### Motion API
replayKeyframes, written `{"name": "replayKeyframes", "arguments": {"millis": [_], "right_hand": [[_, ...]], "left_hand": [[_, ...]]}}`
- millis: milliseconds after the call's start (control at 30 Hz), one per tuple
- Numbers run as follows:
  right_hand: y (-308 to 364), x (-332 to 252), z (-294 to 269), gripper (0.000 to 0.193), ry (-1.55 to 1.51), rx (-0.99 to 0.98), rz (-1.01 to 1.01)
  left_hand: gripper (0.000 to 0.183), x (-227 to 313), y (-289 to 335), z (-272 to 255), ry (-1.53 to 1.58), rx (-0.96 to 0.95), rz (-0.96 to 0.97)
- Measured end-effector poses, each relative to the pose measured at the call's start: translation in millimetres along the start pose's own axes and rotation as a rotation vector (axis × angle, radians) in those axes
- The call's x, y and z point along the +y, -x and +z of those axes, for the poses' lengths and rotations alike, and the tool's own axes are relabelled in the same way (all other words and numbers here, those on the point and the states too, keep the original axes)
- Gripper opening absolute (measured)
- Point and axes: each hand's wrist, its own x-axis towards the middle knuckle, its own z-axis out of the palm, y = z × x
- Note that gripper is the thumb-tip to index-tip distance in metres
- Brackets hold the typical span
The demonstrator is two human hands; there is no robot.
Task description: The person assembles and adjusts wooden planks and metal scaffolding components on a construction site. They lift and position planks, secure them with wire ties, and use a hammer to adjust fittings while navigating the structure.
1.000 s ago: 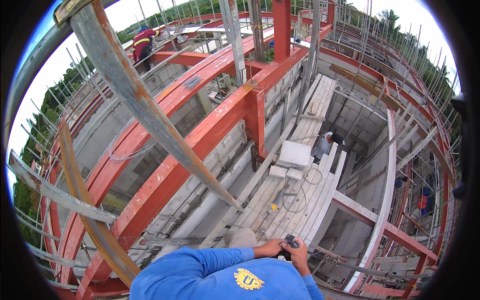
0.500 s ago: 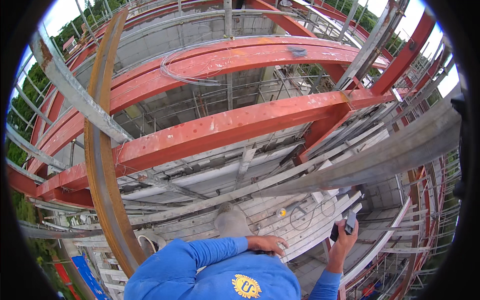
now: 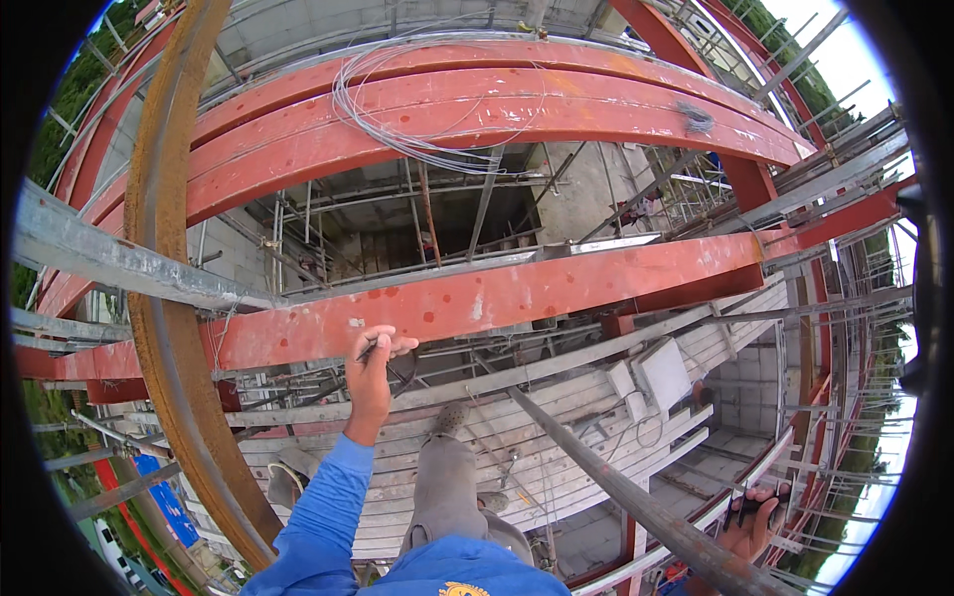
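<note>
Raised in front of me, my left hand (image 3: 370, 382) is by the lower edge of a red steel beam (image 3: 437, 308). Its fingers are curled around a thin dark thing, too small to name. Whether the hand touches the beam I cannot tell. Low at the right, beyond a slanting grey pole (image 3: 616, 477), my right hand (image 3: 757, 521) is closed on a small dark object (image 3: 737, 509) whose kind I cannot make out. A rusty steel beam (image 3: 164, 328) crosses the red one at the left.
My boot (image 3: 450, 421) stands on a plank platform (image 3: 566, 467), with pale blocks (image 3: 661, 372) at its right. A wire coil (image 3: 373, 119) hangs over the farther red beams (image 3: 497, 99). A galvanised post (image 3: 109, 253) slants in from the left. Deep gaps show scaffold tubes below.
My left hand has moved from in front of my body up and left to the red beam. My right hand has gone lower and farther right, still holding the dark object. The view has shifted.
</note>
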Motion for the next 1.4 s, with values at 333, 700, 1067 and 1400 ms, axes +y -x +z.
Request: {"name": "replayKeyframes", "arguments": {"millis": [333, 700, 1067, 1400], "right_hand": [[-4, 12, -45, 0.04, -0.1, -0.272, 0.208], [16, -17, 74, 0.027, -0.147, -0.169, 0.221], [-11, 10, 5, 0.047, -0.181, -0.528, 0.128], [5, 68, -47, 0.05, 0.32, 0.009, 0.095]], "left_hand": [[0.029, -13, -87, -6, -0.502, 0.103, 0.375], [0.04, -14, -85, -5, -0.624, 0.144, 0.326], [0.039, -22, -82, -8, -0.525, 0.157, 0.412], [0.046, 47, 62, 168, 0.064, -0.206, 0.039]]}}
